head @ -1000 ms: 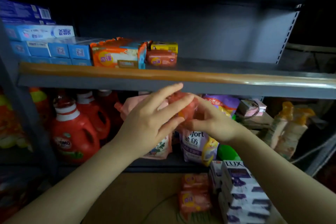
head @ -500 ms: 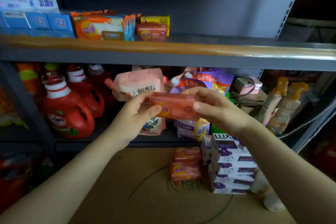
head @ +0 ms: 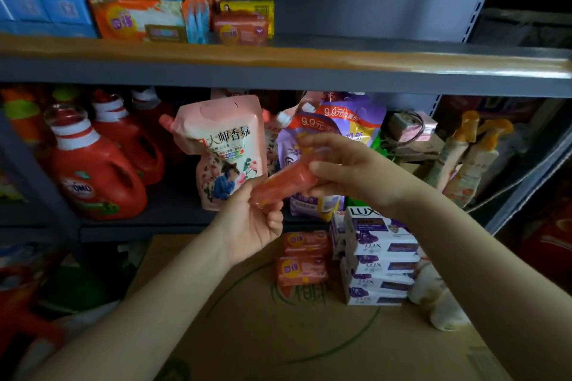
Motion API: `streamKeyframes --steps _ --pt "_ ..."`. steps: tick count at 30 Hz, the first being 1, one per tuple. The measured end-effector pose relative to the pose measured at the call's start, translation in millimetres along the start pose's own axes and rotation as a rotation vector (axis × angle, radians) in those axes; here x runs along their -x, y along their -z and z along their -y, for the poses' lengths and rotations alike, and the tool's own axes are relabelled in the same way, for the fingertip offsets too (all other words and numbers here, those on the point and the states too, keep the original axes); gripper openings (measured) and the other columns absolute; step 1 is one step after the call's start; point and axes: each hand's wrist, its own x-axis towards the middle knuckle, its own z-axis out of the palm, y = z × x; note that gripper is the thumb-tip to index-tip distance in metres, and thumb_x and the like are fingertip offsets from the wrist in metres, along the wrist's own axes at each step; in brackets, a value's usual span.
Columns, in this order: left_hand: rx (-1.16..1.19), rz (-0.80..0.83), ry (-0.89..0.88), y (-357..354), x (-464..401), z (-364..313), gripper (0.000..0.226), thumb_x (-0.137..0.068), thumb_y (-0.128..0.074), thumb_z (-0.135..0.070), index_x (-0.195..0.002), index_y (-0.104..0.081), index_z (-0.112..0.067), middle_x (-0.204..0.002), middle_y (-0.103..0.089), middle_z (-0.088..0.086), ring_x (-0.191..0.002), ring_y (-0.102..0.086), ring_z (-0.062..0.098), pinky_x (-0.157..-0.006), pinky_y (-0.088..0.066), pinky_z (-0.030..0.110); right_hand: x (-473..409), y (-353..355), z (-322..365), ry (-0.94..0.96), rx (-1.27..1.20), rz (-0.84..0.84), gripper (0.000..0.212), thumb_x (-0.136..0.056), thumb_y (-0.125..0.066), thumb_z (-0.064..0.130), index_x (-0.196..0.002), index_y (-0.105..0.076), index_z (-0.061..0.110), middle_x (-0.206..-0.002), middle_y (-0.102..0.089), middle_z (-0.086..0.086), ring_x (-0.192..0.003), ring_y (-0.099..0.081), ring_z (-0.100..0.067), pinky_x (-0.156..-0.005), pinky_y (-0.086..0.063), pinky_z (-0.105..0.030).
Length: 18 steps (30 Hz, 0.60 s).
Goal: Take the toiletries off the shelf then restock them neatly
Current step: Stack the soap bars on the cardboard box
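Both hands (head: pixel 252 223) (head: pixel 349 170) pinch the tilted soap bar (head: pixel 283 184) by its ends

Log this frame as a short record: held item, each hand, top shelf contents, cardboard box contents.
held item: orange wrapped soap bar, tilted, in front of the lower shelf
left hand: grips the bar's lower end
right hand: holds the bar's upper end
top shelf: blue boxes, orange multipack, orange soap bar by a yellow pack
cardboard box: stacked orange soap bars, white and purple Lux boxes
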Motion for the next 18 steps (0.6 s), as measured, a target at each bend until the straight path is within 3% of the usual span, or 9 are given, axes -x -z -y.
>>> streamKeyframes --steps 3,7,9,12,14,18 --pt "-0.053 -0.027 0.131 3 9 4 0.032 -0.071 -0.053 -0.04 -0.077 -0.057 -0.008 -0.053 -0.048 0.001 -0.039 -0.041 0.009 -0.039 -0.031 0.015 -2 -2 -12 -0.084 -0.081 -0.058 0.019 -0.094 -0.047 0.009 -0.111 -0.054 0.002 -0.08 -0.064 -0.009 -0.057 -0.066 -0.01 -0.055 -0.053 -0.014" --pt "-0.149 -0.047 0.265 12 15 12 0.04 -0.079 -0.049 -0.045 -0.072 -0.059 -0.007 -0.051 -0.048 0.001 -0.038 -0.043 0.009 -0.038 -0.033 0.014 -6 -5 -33 -0.184 -0.069 -0.072 0.018 -0.097 -0.045 0.018 -0.098 -0.057 0.004 -0.079 -0.059 -0.012 -0.052 -0.06 -0.011 -0.049 -0.048 -0.015" --pt "-0.224 -0.132 0.206 20 13 17 0.034 -0.089 -0.049 -0.041 -0.084 -0.058 -0.009 -0.055 -0.053 0.004 -0.042 -0.048 0.011 -0.039 -0.038 0.016 -8 -3 -44 -0.189 0.09 -0.092 0.015 -0.095 -0.049 0.018 -0.091 -0.061 0.01 -0.076 -0.059 -0.007 -0.059 -0.057 -0.011 -0.054 -0.047 -0.017" --pt "-0.543 -0.275 -0.012 34 7 26 0.021 -0.089 -0.058 -0.03 -0.102 -0.059 -0.013 -0.071 -0.063 0.005 -0.057 -0.058 0.014 -0.05 -0.047 0.02 -7 7 -54 -0.13 0.383 -0.192 0.01 -0.091 -0.058 0.019 -0.088 -0.066 0.015 -0.079 -0.062 -0.002 -0.07 -0.053 -0.01 -0.066 -0.043 -0.023" --pt "-0.779 -0.337 -0.092 41 4 34 0.021 -0.09 -0.059 -0.028 -0.106 -0.058 -0.015 -0.084 -0.062 0.005 -0.066 -0.058 0.015 -0.058 -0.047 0.022 -5 12 -56 -0.115 0.431 -0.229 0.015 -0.09 -0.059 0.02 -0.095 -0.067 0.008 -0.086 -0.063 -0.004 -0.076 -0.054 -0.013 -0.069 -0.043 -0.022" --pt "-1.04 -0.345 -0.094 45 -4 52 0.02 -0.091 -0.056 -0.032 -0.107 -0.054 -0.021 -0.094 -0.06 0.001 -0.068 -0.057 0.013 -0.056 -0.046 0.02 1 12 -56 -0.09 0.446 -0.194 0.02 -0.091 -0.057 0.017 -0.1 -0.064 0.001 -0.084 -0.062 -0.008 -0.076 -0.054 -0.015 -0.063 -0.042 -0.017"
